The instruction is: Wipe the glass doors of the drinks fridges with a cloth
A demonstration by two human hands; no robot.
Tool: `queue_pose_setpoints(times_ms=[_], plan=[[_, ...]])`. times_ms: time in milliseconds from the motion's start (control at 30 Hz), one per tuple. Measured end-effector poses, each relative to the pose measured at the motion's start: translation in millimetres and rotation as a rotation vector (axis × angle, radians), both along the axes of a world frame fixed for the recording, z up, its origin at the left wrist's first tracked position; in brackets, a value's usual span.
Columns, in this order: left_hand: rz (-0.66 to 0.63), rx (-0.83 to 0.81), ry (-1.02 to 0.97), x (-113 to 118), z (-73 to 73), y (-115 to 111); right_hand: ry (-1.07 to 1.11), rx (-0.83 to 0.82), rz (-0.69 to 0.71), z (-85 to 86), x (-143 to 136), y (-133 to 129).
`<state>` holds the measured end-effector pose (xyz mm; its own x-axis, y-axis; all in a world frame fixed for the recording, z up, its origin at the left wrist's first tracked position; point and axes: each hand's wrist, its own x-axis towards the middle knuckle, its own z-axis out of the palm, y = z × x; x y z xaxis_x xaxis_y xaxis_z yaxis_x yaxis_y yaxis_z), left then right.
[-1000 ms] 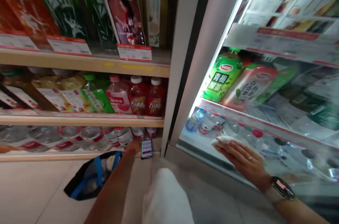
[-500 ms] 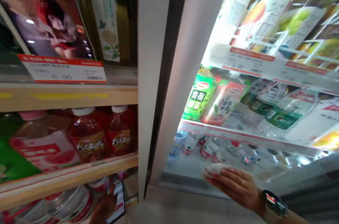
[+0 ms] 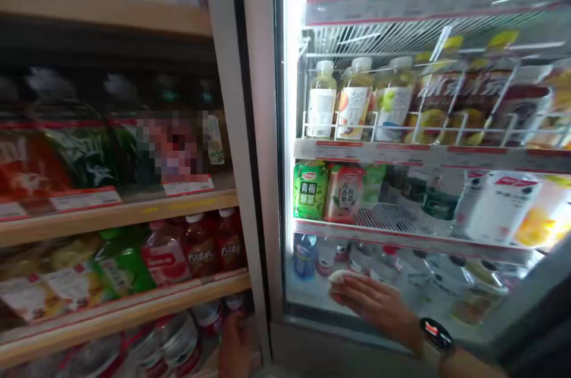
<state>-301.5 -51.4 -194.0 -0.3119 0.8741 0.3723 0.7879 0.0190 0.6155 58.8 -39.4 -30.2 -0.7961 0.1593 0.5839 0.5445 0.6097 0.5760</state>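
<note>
At the lower middle of the head view, my right hand point(image 3: 368, 300) lies with fingers stretched together over a folded white cloth or tissue point(image 3: 342, 275), pressed against the front of a lit drinks fridge. Only the cloth's edge shows past the fingertips. A dark smartwatch point(image 3: 436, 333) is on that wrist. My left hand point(image 3: 235, 345) is low, in front of the bottom shelf on the left, smeared by motion; its fingers and anything in them cannot be made out.
Inside the fridge, shelves hold a green tea bottle point(image 3: 311, 190), a red tea bottle point(image 3: 344, 193) and several other drinks. A pale frame post point(image 3: 263, 128) separates it from wooden shelves point(image 3: 134, 208) of bottles on the left. The fridge's lower sill point(image 3: 339, 330) runs below my right hand.
The view has swung up and back, showing more shelves. My right hand, still on the white cloth, has shifted slightly left in view. The phone seen in my left hand earlier no longer shows.
</note>
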Motion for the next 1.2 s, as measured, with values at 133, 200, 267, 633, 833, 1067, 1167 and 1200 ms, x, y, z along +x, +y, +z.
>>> queue_pose_setpoints(times_ms=[133, 200, 267, 633, 833, 1067, 1167, 1200], plan=[[-0.159, 0.483, 0.107, 71.6, 70.6, -20.8, 0.054, 0.061, -0.049, 23.7, 20.3, -7.0], [-0.294, 0.632, 0.257, 113.1, 121.7, -27.6, 0.141, 0.078, -0.084, 37.0, 40.1, -9.0], [-0.398, 0.711, 0.374, 152.8, 175.1, -29.0, 0.255, 0.093, -0.113, 50.8, 62.3, -9.0], [-0.363, 0.96, 0.602, 319.7, 320.3, 33.8, 0.964, 0.318, -0.182, 147.5, 128.3, -4.5], [-0.201, 1.032, 0.701, 330.4, 317.6, 43.0, 0.822, 0.303, -0.227, 105.7, 129.3, -2.7], [-0.149, 1.016, 0.67, 337.0, 300.7, 40.1, 0.72, 0.255, -0.168, 48.5, 125.4, -9.6], [-0.143, 1.014, 0.658, 338.5, 289.5, 39.4, 0.723, 0.222, -0.189, 52.8, 130.0, -11.4], [-0.146, 1.016, 0.655, 338.6, 286.9, 39.1, 0.736, 0.216, -0.216, 57.0, 134.1, -11.8]])
